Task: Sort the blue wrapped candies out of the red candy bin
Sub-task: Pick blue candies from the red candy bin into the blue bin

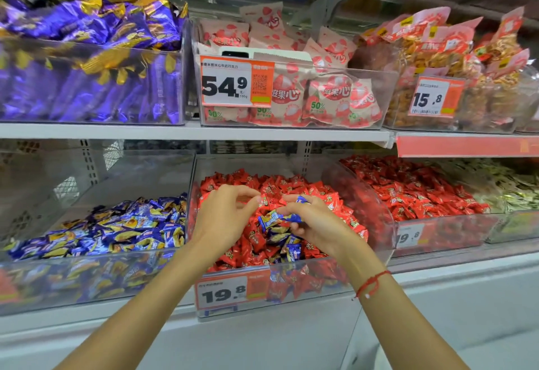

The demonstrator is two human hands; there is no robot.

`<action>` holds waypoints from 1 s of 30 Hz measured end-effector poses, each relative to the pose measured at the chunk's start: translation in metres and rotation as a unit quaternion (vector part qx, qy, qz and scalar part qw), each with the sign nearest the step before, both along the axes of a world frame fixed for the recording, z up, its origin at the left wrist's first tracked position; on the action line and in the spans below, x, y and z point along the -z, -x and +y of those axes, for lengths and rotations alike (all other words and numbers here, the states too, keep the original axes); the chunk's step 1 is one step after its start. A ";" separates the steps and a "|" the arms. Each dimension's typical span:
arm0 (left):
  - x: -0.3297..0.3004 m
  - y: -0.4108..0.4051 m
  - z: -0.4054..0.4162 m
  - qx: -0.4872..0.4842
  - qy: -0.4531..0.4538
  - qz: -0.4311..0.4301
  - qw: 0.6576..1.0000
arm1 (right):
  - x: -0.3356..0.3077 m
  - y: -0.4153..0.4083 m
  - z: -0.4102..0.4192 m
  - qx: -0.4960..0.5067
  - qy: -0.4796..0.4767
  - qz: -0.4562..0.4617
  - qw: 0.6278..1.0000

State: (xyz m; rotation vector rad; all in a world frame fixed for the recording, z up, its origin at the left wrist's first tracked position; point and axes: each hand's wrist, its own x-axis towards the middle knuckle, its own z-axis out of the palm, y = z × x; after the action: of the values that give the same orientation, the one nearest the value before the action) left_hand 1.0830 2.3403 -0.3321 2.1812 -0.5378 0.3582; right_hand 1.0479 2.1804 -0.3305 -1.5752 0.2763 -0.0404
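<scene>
A clear bin [291, 285] in the middle of the lower shelf holds red wrapped candies [230, 184] with several blue wrapped candies [287, 248] mixed in at the front. My right hand [315, 224] is over this bin and pinches blue candies [269, 221], one more showing above its fingers. My left hand [224, 218] hovers just left of it over the red candies, fingers curled, thumb and forefinger close together; nothing is visible in it. The bin to the left [96, 282] holds blue and yellow wrapped candies [122, 229].
Another bin of red candies [414, 192] stands to the right. The upper shelf [189, 132] carries bins of purple packs [87, 57], pink strawberry packs [329, 95] and orange snack bags [455, 57]. Orange price tags [230, 289] hang on the bin fronts.
</scene>
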 end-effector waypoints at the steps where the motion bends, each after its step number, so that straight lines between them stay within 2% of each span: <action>1: 0.002 0.000 0.003 -0.022 -0.036 -0.041 0.998 | 0.001 -0.001 -0.002 0.001 0.026 0.001 1.000; 4: 0.007 -0.003 0.013 -0.049 -0.123 -0.119 0.984 | 0.000 -0.003 -0.014 -0.001 0.113 -0.039 0.993; 7: 0.015 -0.011 0.016 -0.039 -0.245 -0.179 0.952 | -0.003 -0.002 -0.022 -0.005 0.238 -0.092 0.967; 9: 0.018 -0.012 0.013 -0.006 -0.287 -0.178 0.941 | 0.000 -0.003 -0.023 -0.004 0.306 -0.134 0.942; 11: 0.021 -0.010 0.010 0.035 -0.275 -0.130 0.952 | 0.008 -0.008 -0.025 -0.029 0.401 -0.150 0.903; 13: 0.023 -0.007 0.008 0.048 -0.253 -0.086 0.963 | 0.013 -0.015 -0.027 -0.100 0.485 -0.110 0.862; 15: 0.023 -0.006 0.008 0.039 -0.252 -0.077 0.964 | 0.018 -0.021 -0.026 -0.168 0.587 -0.017 0.791; 17: 0.024 -0.007 0.010 0.032 -0.261 -0.063 0.963 | 0.022 -0.022 -0.022 -0.156 0.653 0.029 0.740; 18: 0.024 -0.008 0.011 0.032 -0.272 -0.052 0.960 | 0.022 -0.021 -0.019 -0.138 0.663 0.027 0.735; 20: 0.025 -0.009 0.012 0.038 -0.298 -0.035 0.953 | 0.023 -0.022 -0.017 -0.106 0.633 -0.008 0.766; 22: 0.025 -0.009 0.009 0.045 -0.268 -0.033 0.962 | 0.020 -0.022 -0.021 -0.086 0.551 -0.044 0.829; 24: 0.020 -0.005 0.002 0.054 -0.152 -0.006 0.987 | 0.014 -0.018 -0.025 -0.073 0.436 -0.067 0.895; 26: 0.014 -0.003 -0.007 0.092 -0.011 0.070 0.993 | 0.005 -0.008 -0.021 -0.086 0.319 -0.085 0.940; 28: 0.011 -0.001 -0.013 0.117 0.083 0.136 0.980 | -0.001 0.000 -0.016 -0.109 0.253 -0.088 0.957; 30: 0.009 -0.001 -0.012 0.098 0.126 0.142 0.977 | -0.003 0.003 -0.010 -0.139 0.244 -0.098 0.955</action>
State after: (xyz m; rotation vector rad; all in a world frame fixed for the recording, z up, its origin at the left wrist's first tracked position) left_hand 1.0836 2.3281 -0.3412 1.8742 -0.5111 0.0054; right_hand 1.0448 2.1704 -0.3275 -2.0719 -0.1271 -0.0464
